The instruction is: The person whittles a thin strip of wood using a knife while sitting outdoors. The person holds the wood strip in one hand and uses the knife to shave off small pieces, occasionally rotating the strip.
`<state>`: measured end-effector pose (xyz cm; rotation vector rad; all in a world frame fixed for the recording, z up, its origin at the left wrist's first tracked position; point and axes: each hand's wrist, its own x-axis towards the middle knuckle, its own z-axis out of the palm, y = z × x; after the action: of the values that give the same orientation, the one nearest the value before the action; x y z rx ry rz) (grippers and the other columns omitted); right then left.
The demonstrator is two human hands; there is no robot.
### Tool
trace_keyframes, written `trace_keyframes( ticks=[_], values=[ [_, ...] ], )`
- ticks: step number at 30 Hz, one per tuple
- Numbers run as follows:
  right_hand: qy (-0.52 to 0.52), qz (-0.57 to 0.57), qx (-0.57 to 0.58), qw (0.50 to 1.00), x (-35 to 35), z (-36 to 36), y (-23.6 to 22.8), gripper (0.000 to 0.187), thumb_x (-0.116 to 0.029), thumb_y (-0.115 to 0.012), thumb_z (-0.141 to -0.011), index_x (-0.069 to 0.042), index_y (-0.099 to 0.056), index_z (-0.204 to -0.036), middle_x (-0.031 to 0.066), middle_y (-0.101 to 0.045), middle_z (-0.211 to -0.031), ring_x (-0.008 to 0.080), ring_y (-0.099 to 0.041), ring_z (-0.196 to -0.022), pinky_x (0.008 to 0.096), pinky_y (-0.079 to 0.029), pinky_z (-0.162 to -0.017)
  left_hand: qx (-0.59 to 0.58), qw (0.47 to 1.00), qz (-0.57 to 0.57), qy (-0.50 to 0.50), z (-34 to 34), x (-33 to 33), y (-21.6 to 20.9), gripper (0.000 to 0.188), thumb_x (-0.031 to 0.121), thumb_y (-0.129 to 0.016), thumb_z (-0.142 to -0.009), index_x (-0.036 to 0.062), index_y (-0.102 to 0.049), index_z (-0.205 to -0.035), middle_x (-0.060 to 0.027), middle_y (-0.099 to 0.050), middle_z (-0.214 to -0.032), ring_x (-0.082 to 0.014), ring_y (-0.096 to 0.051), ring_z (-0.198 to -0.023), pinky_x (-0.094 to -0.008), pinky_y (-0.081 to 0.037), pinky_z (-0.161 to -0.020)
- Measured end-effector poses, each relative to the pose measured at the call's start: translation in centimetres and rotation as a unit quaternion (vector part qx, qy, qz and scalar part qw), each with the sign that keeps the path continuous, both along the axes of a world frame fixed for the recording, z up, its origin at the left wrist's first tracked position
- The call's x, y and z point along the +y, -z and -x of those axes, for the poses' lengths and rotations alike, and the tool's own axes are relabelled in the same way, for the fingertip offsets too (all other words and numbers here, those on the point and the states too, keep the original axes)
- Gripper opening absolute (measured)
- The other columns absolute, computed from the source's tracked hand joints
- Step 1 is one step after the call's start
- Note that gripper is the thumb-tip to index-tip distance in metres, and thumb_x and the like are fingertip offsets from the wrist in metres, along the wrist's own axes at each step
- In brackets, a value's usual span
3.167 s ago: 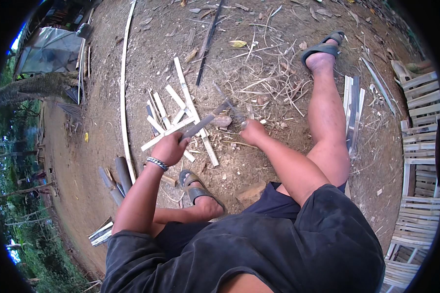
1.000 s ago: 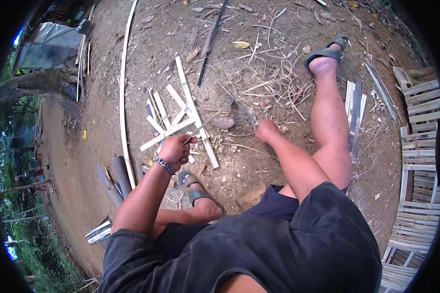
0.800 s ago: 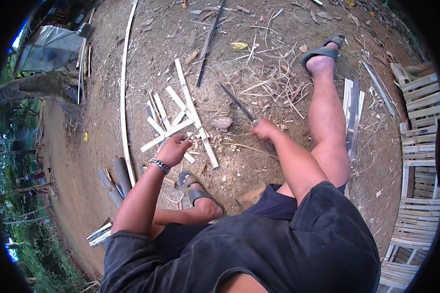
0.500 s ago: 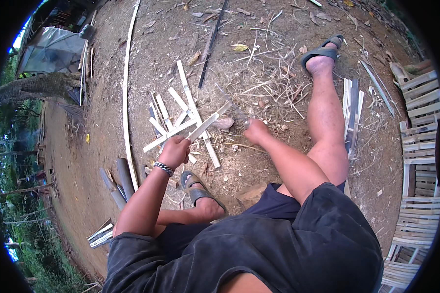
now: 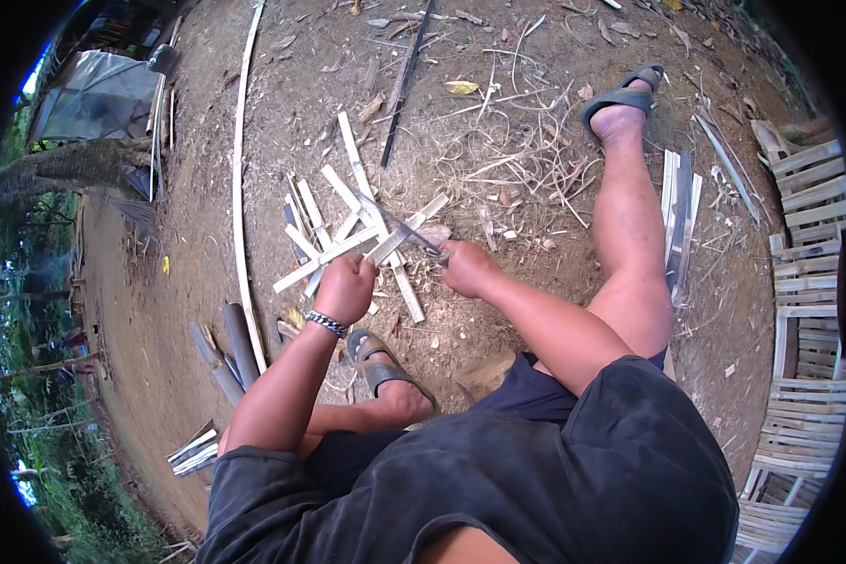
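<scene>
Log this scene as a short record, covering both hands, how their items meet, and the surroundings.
Left hand: grips a pale, flat, wooden-looking strip
Right hand: grips a dark, narrow-bladed knife
Crossing: blade passes over the strip in view; contact unclear
Left wrist: silver-coloured chain bracelet
Ground ahead: crisscrossed pale, flat strips; farther right, tangled thin tan shavings
Far right: pale slatted structure
</scene>
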<state>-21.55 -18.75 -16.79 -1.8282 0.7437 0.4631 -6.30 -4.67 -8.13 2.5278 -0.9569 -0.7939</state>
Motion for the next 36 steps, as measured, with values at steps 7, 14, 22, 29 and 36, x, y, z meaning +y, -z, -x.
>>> trace_keyframes(
  ticks=[7,14,22,29,36],
  values=[
    [-0.035,0.033,0.006,0.999,0.2,0.6,-0.9,0.042,-0.001,-0.049,-0.087,-0.011,-0.060,-0.126,0.0134,-0.069,-0.104,0.0267,-0.069,-0.093,0.0390,-0.056,-0.074,-0.017,0.999,0.022,0.019,0.0,-0.4,0.3,0.031,0.022,-0.052,-0.094,-0.0049,-0.067,-0.087,-0.0283,-0.064,-0.075,-0.0434,-0.065,-0.071,-0.0479,-0.050,-0.068],
    [-0.032,0.067,-0.041,0.996,0.2,0.0,-0.7,0.040,0.001,-0.048,-0.086,-0.008,-0.061,-0.123,0.0147,-0.068,-0.099,0.0271,-0.068,-0.087,0.0413,-0.056,-0.073,-0.052,0.997,0.047,0.036,-0.2,-0.7,0.7,0.030,0.020,-0.051,-0.094,-0.0058,-0.066,-0.090,-0.0291,-0.064,-0.076,-0.0458,-0.065,-0.077,-0.0491,-0.050,-0.073],
    [-0.049,0.076,-0.035,0.995,-0.6,-0.8,-0.3,0.038,-0.002,-0.048,-0.089,-0.012,-0.065,-0.121,0.0156,-0.071,-0.101,0.0285,-0.070,-0.087,0.0402,-0.056,-0.076,-0.039,0.999,-0.006,0.002,-0.3,-1.0,0.5,0.031,0.022,-0.053,-0.096,-0.0038,-0.068,-0.090,-0.0211,-0.066,-0.070,-0.0331,-0.065,-0.064,-0.0441,-0.050,-0.065],
    [-0.050,0.031,0.041,0.997,-0.2,0.3,-1.9,0.036,0.000,-0.048,-0.091,-0.006,-0.063,-0.123,0.0130,-0.067,-0.091,0.0189,-0.064,-0.073,0.0328,-0.053,-0.057,-0.008,0.999,-0.023,-0.027,0.7,-0.9,-0.5,0.031,0.022,-0.053,-0.096,-0.0047,-0.064,-0.083,-0.0244,-0.063,-0.069,-0.0380,-0.063,-0.064,-0.0474,-0.049,-0.064],
    [0.002,0.101,-0.001,0.995,-0.2,0.8,2.6,0.035,-0.005,-0.051,-0.091,-0.009,-0.063,-0.124,0.0161,-0.068,-0.093,0.0279,-0.069,-0.084,0.0405,-0.057,-0.069,0.017,0.998,-0.029,-0.056,0.5,-2.2,-1.1,0.032,0.022,-0.051,-0.095,-0.0057,-0.065,-0.087,-0.0278,-0.063,-0.072,-0.0410,-0.063,-0.068,-0.0481,-0.050,-0.068]
  ],
)
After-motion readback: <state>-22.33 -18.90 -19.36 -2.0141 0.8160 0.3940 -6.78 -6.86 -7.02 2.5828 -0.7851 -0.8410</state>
